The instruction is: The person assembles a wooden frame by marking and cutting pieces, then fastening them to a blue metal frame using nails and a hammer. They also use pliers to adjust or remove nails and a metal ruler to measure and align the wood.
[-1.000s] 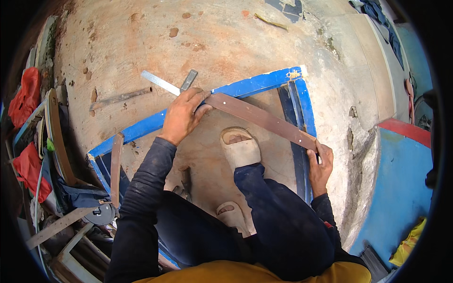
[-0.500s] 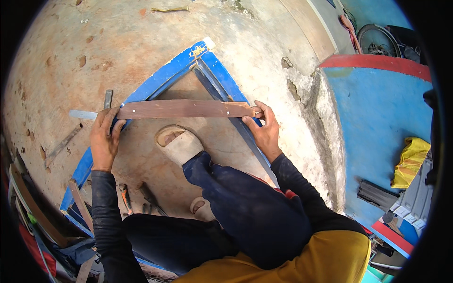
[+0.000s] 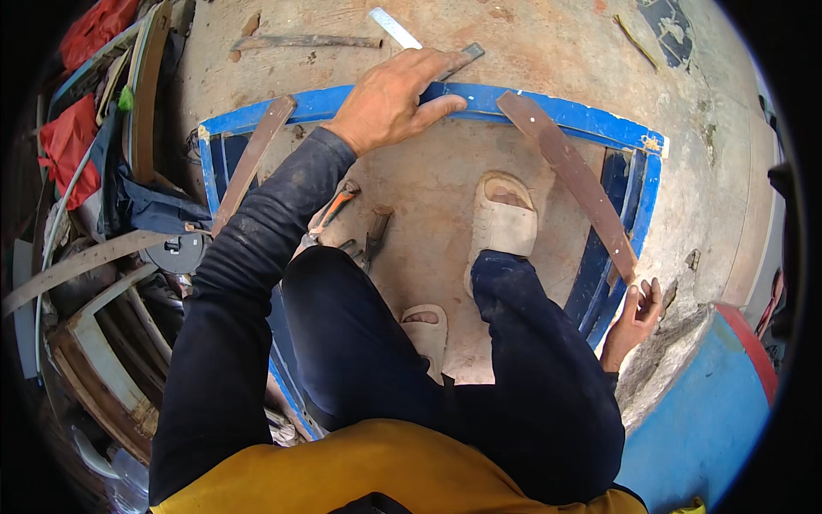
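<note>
My left hand [image 3: 385, 101] reaches across the far bar of a blue wooden frame [image 3: 591, 120], thumb and fingers apart. Its fingertips lie over the dark handle of what looks like a try square [image 3: 465, 58], whose pale metal blade shows beyond the hand; their joint is hidden. A brown wooden slat [image 3: 569, 176] lies diagonally across the frame's right corner. At its near end is my right hand [image 3: 635, 324], thumb and fingers closed at the tip. A second brown slat [image 3: 253, 163] crosses the left corner, partly behind my left sleeve.
Inside the frame, my sandalled foot [image 3: 505, 227] rests beside an orange-handled tool [image 3: 336, 206] and a dark tool [image 3: 377, 236]. A stick [image 3: 308, 41] lies beyond the frame. Wood pieces and a red bag [image 3: 68, 150] crowd the left. A blue surface [image 3: 685, 411] stands at right.
My view has turned, so the frame's long bar now runs across the top. My left hand has let go of the slat and moved to the try square. My right hand stays at the slat's end.
</note>
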Motion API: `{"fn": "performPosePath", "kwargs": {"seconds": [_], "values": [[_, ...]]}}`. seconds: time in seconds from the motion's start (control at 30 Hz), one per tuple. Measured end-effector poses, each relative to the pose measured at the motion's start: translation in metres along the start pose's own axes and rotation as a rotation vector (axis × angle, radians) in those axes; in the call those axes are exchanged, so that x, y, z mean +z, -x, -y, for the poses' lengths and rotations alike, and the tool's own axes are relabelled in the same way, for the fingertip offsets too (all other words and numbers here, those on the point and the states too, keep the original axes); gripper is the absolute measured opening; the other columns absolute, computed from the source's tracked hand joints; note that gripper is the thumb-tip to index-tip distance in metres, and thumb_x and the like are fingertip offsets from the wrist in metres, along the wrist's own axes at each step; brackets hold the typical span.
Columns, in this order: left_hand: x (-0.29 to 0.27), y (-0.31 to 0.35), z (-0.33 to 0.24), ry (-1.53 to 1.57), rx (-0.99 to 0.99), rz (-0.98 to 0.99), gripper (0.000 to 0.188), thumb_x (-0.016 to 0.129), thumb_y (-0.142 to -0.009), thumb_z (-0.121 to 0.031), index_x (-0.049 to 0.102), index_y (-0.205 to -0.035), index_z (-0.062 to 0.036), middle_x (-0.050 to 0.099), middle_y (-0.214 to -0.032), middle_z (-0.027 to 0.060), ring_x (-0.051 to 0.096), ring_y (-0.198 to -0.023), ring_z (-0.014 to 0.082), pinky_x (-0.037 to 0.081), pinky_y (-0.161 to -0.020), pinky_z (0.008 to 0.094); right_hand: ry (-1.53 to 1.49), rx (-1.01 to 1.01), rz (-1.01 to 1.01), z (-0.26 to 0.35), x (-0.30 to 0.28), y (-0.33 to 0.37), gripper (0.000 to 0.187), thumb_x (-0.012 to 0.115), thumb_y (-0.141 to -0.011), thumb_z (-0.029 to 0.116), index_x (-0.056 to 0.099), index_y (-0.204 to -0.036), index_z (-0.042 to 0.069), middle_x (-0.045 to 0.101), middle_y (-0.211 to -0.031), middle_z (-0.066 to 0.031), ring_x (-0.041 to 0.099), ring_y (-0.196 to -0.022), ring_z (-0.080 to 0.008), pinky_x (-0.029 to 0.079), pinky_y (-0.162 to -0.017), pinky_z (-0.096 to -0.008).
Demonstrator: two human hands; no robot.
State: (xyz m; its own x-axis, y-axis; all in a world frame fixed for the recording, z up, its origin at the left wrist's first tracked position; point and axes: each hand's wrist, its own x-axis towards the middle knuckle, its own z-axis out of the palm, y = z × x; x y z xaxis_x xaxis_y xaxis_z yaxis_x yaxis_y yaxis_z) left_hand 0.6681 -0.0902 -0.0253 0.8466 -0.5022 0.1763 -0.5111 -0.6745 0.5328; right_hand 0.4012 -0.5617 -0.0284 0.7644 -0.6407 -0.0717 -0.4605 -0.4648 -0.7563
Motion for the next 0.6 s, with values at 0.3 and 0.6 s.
{"fn": "performPosePath", "kwargs": {"seconds": [0.3,0.6], "values": [[-0.03,0.245,0.04,-0.085,-0.646,0.277,0.022,0.067,-0.102,-0.022,0.074,-0.117,-0.008,0.074,-0.114,0.0123,0.073,-0.099,0.0369,0.059,-0.088,0.0485,0.009,-0.385,0.828,0.142,0.108,0.002,0.033,0.075,-0.099,0.011,0.071,-0.131,0.001,0.072,-0.1,-0.0073,0.067,-0.091,-0.0162,0.054,-0.085,-0.0338],[0.053,0.235,0.101,-0.319,-0.539,0.073,0.041,0.067,-0.099,-0.014,0.069,-0.14,-0.0174,0.065,-0.134,0.0048,0.06,-0.13,0.0302,0.054,-0.108,0.044,0.374,-1.206,1.449,0.244,0.344,0.048,0.032,0.068,-0.1,0.027,0.069,-0.122,0.004,0.074,-0.106,-0.0246,0.07,-0.101,-0.0459,0.056,-0.088,-0.0543]]}}
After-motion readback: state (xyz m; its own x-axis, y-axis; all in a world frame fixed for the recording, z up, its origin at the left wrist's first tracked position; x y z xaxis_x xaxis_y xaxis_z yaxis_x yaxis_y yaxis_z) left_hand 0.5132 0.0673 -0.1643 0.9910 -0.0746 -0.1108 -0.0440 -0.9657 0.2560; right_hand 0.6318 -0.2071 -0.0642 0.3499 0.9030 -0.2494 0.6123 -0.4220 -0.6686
